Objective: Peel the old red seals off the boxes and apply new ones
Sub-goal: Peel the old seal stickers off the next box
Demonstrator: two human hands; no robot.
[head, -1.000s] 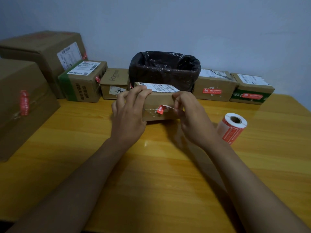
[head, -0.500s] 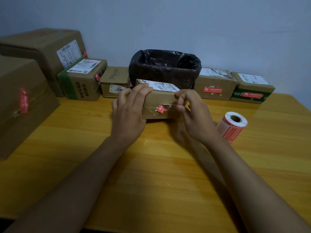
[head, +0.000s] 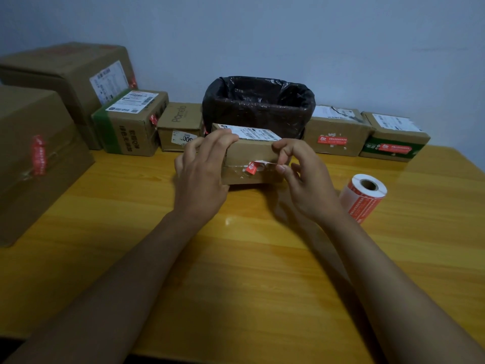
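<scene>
A small brown box [head: 250, 153] with a white shipping label on top stands on the wooden table [head: 236, 271] in front of me. My left hand [head: 202, 172] holds its left end, fingers curled over the top edge. A partly peeled red seal [head: 252, 168] hangs off the box's front face. My right hand [head: 299, 174] pinches the seal's loose white end between thumb and finger. A roll of new red seals [head: 363, 197] lies on the table to the right.
A bin lined with a black bag [head: 258, 106] stands behind the box. Two boxes with red seals [head: 337, 135] [head: 393, 139] sit at the back right. Several more cardboard boxes [head: 131, 122] [head: 34, 158] line the back left and left side.
My right hand has pulled the seal's free end a little further right and up off the box. The left hand keeps its hold.
</scene>
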